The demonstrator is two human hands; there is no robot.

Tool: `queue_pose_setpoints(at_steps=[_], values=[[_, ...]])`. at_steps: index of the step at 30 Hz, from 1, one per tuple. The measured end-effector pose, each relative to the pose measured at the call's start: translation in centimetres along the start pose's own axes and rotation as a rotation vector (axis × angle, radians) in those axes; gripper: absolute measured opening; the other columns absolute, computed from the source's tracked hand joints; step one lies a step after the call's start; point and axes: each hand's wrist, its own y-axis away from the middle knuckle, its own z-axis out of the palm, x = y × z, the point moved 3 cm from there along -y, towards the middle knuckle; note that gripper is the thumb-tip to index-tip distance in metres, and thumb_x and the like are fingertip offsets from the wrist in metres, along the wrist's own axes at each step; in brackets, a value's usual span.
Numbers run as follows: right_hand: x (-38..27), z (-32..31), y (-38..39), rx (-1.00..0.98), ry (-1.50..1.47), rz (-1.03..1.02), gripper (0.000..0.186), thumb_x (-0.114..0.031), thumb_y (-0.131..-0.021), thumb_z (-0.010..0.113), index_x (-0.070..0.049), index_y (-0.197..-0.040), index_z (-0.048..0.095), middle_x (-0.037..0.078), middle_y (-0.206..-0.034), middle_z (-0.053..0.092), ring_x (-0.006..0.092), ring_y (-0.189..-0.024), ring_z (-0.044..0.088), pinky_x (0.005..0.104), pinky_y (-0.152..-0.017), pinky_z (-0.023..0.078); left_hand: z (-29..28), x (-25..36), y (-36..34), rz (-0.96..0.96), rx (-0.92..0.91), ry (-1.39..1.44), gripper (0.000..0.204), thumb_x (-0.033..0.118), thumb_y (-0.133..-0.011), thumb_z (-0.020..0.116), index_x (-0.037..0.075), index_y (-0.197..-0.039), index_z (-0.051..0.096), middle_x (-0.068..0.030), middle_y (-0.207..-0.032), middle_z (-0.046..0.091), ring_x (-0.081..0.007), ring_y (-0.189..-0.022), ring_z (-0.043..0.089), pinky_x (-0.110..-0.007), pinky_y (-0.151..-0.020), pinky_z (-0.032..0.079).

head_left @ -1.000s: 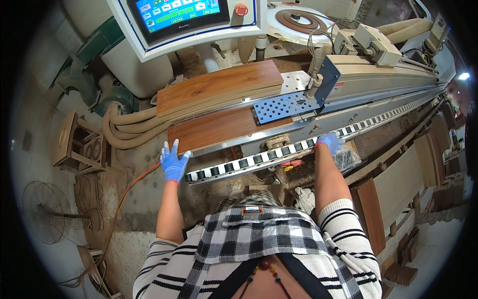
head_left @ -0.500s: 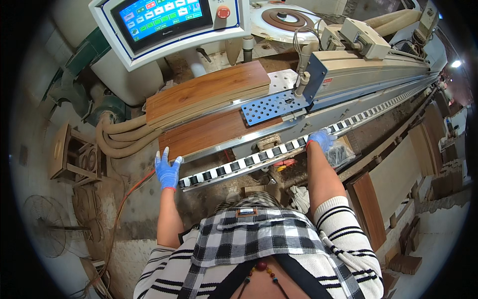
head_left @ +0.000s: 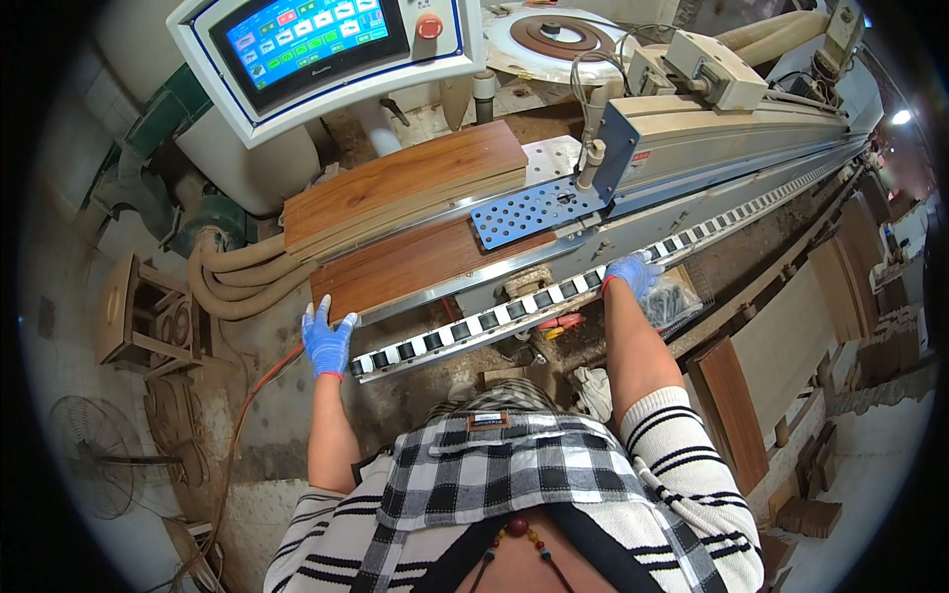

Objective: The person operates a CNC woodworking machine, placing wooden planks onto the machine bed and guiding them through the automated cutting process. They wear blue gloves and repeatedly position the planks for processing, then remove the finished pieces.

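My left hand (head_left: 325, 338), in a blue glove with pale fingertips, rests spread at the near left corner of a wood-grain board (head_left: 386, 272) lying along the machine's metal bed. A white roller rail (head_left: 460, 332) with black rollers runs along the front. My right hand (head_left: 629, 277), also gloved, has its fingers curled over this rail, partly out of sight. A perforated blue plate (head_left: 522, 208) lies over the board's right end. Behind it a stack of similar boards (head_left: 400, 176) sits beside a pale perforated plate.
A control panel (head_left: 316, 54) hangs at the back left, with a round coil (head_left: 554, 35) behind. The long machine beam (head_left: 722, 148) runs right. Hoses (head_left: 237, 277), a wooden stool (head_left: 148, 306) and a fan (head_left: 94, 455) are left; leaning panels (head_left: 820, 296) stand right.
The view has shifted slightly, so the machine and both hands appear farther left and a little lower. My hands keep their places on the board's corner and the rail.
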Motion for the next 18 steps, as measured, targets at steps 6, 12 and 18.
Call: queue_pose_setpoints(at_steps=[6, 12, 18], values=[[-0.1, -0.3, 0.6, -0.027, -0.031, -0.012, 0.062, -0.045, -0.097, 0.033, -0.009, -0.146, 0.023, 0.017, -0.138, 0.042, 0.0354, -0.121, 0.047, 0.0468, -0.097, 0.042, 0.4, 0.6, 0.0, -0.008, -0.052, -0.049, 0.066, 0.046, -0.074, 0.073, 0.020, -0.132, 0.053, -0.0188, -0.144, 0.038, -0.0362, -0.134, 0.032, -0.046, -0.112, 0.021], [-0.2, -0.4, 0.7, -0.027, -0.033, 0.020, 0.062, -0.045, -0.097, 0.033, -0.010, -0.147, 0.022, 0.017, -0.137, 0.042, 0.0352, -0.120, 0.048, 0.0467, -0.097, 0.043, 1.0, 2.6, 0.3, -0.021, -0.074, -0.099, 0.066, 0.047, -0.074, 0.072, 0.022, -0.132, 0.053, -0.0179, -0.145, 0.037, -0.0348, -0.135, 0.030, -0.048, -0.113, 0.016], [-0.1, -0.2, 0.4, -0.020, -0.030, 0.010, 0.063, -0.045, -0.097, 0.034, -0.009, -0.146, 0.022, 0.017, -0.136, 0.042, 0.0357, -0.119, 0.048, 0.0462, -0.096, 0.043, 1.6, 5.5, 0.7, -0.024, -0.124, -0.154, 0.066, 0.048, -0.075, 0.071, 0.023, -0.133, 0.052, -0.0173, -0.145, 0.036, -0.0330, -0.136, 0.029, -0.049, -0.113, 0.013]])
